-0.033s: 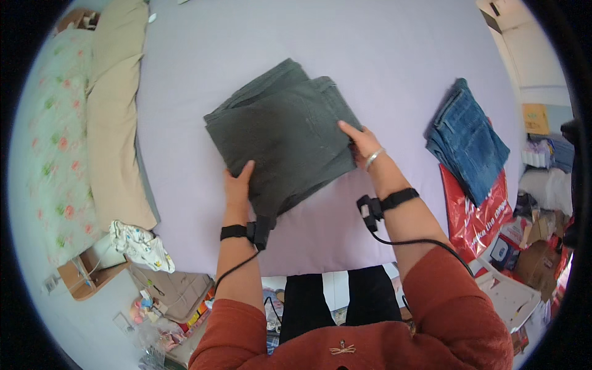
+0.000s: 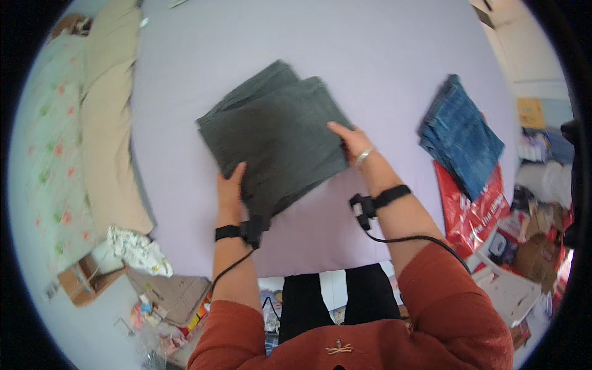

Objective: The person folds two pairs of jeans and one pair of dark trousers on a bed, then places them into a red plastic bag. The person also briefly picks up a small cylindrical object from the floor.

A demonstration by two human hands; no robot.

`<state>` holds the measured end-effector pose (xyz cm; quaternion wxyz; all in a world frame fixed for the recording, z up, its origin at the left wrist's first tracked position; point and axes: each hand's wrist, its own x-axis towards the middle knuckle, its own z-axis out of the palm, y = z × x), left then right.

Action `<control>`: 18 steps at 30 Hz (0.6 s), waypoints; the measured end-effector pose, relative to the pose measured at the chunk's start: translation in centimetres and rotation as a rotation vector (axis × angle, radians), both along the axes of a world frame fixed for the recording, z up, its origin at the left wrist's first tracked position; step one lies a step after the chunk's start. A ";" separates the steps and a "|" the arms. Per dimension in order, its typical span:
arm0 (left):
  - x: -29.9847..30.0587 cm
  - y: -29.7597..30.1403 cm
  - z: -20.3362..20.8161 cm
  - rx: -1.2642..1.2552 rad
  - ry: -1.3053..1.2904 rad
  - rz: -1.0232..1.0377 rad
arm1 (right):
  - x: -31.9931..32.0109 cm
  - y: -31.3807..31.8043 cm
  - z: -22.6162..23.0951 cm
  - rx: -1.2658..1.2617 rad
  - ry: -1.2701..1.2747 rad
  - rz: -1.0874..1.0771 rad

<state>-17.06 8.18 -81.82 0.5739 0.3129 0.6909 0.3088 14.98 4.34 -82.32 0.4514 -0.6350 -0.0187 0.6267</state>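
Folded dark grey-green trousers (image 2: 277,132) are on the lilac bed sheet in front of me, with one layer sticking out at the far left. My left hand (image 2: 230,188) grips their near left edge, thumb on top and fingers hidden underneath. At the right edge, my right hand (image 2: 353,142) holds them the same way, thumb over the cloth. Folded blue jeans (image 2: 465,139) lie to the right, apart from both hands. The jeans partly cover a red plastic bag (image 2: 465,216).
A long beige cushion (image 2: 111,123) runs along the left side of the bed (image 2: 394,37). A crumpled white patterned cloth (image 2: 139,251) lies at the near left corner. Boxes, bags and a white plastic stool (image 2: 505,293) crowd the right side. Cables trail from both wrist straps.
The whole picture has shifted slightly to the left. Both hands keep their hold on the trousers, and the jeans stay on the red bag.
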 end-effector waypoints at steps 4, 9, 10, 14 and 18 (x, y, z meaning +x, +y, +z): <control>1.3 -0.4 3.9 0.014 -0.187 -0.018 | -0.5 -0.9 1.6 0.072 -0.186 -0.009; 2.7 -4.0 8.1 0.026 -0.364 -0.125 | 3.0 -10.7 5.9 0.262 -0.044 -0.126; 2.5 -4.8 8.1 -0.037 -0.348 -0.138 | 3.9 -13.6 6.4 0.348 0.011 -0.167; 3.7 -8.9 3.0 -0.168 -0.280 -0.364 | 5.9 -24.2 5.4 0.027 -0.058 0.044; 4.4 -10.9 -0.9 -0.298 -0.067 -0.306 | 6.0 -28.9 2.0 -0.112 -0.111 0.103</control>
